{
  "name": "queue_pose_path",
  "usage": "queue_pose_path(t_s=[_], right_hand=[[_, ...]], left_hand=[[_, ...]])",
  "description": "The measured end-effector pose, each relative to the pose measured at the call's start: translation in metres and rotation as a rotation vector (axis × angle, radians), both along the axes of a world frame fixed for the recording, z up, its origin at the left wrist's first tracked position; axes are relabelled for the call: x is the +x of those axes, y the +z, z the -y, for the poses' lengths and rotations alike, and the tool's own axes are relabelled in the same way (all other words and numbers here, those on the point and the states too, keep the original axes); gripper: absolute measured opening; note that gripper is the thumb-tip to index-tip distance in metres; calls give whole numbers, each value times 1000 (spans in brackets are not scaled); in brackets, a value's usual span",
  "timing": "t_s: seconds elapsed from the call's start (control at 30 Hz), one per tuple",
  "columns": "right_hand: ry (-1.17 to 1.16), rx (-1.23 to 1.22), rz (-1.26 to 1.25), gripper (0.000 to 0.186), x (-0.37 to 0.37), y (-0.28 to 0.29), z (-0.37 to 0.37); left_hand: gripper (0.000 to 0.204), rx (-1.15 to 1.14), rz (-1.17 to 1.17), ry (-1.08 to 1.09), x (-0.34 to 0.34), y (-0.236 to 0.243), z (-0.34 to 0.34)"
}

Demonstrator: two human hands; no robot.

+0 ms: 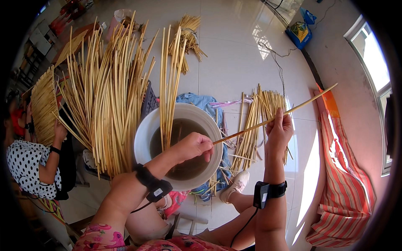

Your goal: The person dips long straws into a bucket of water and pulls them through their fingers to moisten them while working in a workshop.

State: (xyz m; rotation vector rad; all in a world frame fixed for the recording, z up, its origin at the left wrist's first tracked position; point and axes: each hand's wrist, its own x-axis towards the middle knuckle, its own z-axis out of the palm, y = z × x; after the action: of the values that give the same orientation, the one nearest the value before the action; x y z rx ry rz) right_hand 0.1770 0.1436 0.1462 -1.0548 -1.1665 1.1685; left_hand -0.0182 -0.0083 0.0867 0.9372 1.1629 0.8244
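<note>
A long, thin straw-like stalk (310,100) slants across in front of me, brownish at its lower left end and paler toward its upper right tip. My left hand (192,147) pinches the lower left end, over a white bucket (143,169). Farther along, my right hand (279,127) grips the stalk between thumb and fingers, with its tip sticking out beyond. Murky water (189,169) fills part of the bucket. Several stalks (168,92) stand in it, leaning on the far rim.
A big sheaf of stalks (111,96) stands left of the bucket. Cut stalks (251,129) lie on the floor at right, and a tied bundle (186,35) lies farther off. At left, a person in a dotted top (31,167) holds a stalk mat (44,106). Striped cloth (345,184) hangs at right.
</note>
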Motion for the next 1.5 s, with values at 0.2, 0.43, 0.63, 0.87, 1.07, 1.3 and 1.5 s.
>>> queue_pose_path(t_s=[0.2, 0.43, 0.63, 0.87, 1.07, 1.3, 1.5], right_hand=[[83, 15, 188, 24, 6, -9, -3], [314, 94, 363, 17, -6, -15, 10], [387, 98, 450, 17, -3, -19, 15], [641, -65, 547, 21, -17, -36, 26], [741, -61, 479, 21, -47, -53, 49], [470, 140, 421, 25, -61, -37, 56], [-13, 2, -4, 31, 2, 1, -19]], left_hand=[[30, -44, 57, 135, 2, -58, -11], [46, -400, -216, 488, -15, -149, -11], [50, -455, -79, 409, -24, -140, 10], [39, -175, -389, 43, 5, -96, -23], [33, 278, -188, 388, 19, -58, -10], [29, 459, -379, 351, 22, -24, -10], [26, 503, -472, 69, 23, -28, 1]])
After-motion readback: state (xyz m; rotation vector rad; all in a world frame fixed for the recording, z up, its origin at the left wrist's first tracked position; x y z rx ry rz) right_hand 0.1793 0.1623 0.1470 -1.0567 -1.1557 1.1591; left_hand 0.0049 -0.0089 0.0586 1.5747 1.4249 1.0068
